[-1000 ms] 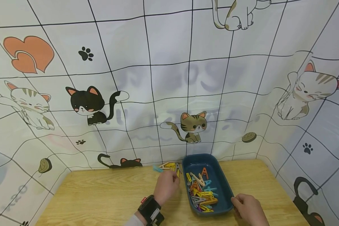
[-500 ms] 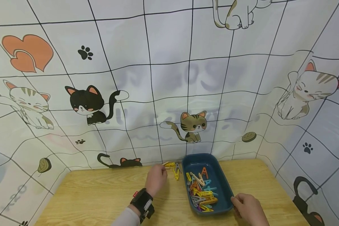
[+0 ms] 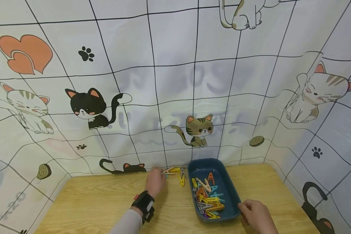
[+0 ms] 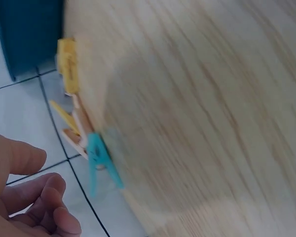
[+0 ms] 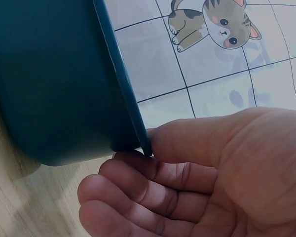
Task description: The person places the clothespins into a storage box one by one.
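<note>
Head view: dark blue plastic tray (image 3: 235, 201) on wooden table (image 3: 90, 201), heaped with coloured pegs (image 3: 206, 198). Right hand (image 3: 257, 215) steadying near-right corner. Left hand (image 3: 155, 180) left of tray, beside loose pegs (image 3: 175, 172).

Left wrist: fingers (image 4: 49, 207) loosely curled, empty; teal peg (image 4: 99, 165) nearby.

Right wrist: thumb (image 5: 187, 143) on rim, fingers (image 5: 138, 197) curled beneath.

The place appeared to be a staged recording corner. A cat-print cloth backdrop (image 3: 175, 81) enclosed a small wooden table (image 3: 105, 201).
</note>
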The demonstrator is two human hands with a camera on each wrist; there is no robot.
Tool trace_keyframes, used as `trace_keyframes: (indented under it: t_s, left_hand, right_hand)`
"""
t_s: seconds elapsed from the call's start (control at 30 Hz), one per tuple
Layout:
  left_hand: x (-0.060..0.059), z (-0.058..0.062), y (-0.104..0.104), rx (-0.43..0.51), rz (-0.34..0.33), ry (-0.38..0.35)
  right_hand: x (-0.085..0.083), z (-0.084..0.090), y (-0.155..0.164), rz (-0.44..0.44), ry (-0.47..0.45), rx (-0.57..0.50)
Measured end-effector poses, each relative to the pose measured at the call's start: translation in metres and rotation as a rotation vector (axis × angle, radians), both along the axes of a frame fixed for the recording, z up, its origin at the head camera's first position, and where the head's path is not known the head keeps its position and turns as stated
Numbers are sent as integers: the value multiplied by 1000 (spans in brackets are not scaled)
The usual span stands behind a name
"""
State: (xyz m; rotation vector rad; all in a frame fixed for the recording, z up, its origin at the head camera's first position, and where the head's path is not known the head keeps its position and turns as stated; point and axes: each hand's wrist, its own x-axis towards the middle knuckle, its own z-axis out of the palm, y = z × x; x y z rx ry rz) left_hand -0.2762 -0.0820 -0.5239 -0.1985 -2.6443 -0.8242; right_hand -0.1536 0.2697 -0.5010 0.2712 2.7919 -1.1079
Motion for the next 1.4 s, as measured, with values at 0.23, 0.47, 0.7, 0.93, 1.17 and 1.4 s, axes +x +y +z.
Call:
trace_keyframes:
  t_s: [0.23, 0.47, 0.7, 0.93, 1.17, 1.4]
  left_hand:
    - [-7, -9, -7, -105, 8, 34]
    - [-6, -11, -11, -185, -3, 111]
    - [-10, -13, -13, -216, 24, 89]
    - [-16, -19, -14, -229, 39, 107]
    - [-16, -19, -16, -240, 36, 132]
    - [-13, -15, -17, -239, 28, 67]
  right_hand:
    - [0, 1, 0, 0, -2, -5]
    - [0, 0, 0, 8, -4, -3]
    - [0, 0, 0, 7, -5, 0]
    - [-1, 0, -1, 3, -7, 0]
    - [-1, 0, 0, 3, -10, -3]
    - [-1, 0, 0, 4, -8, 9]
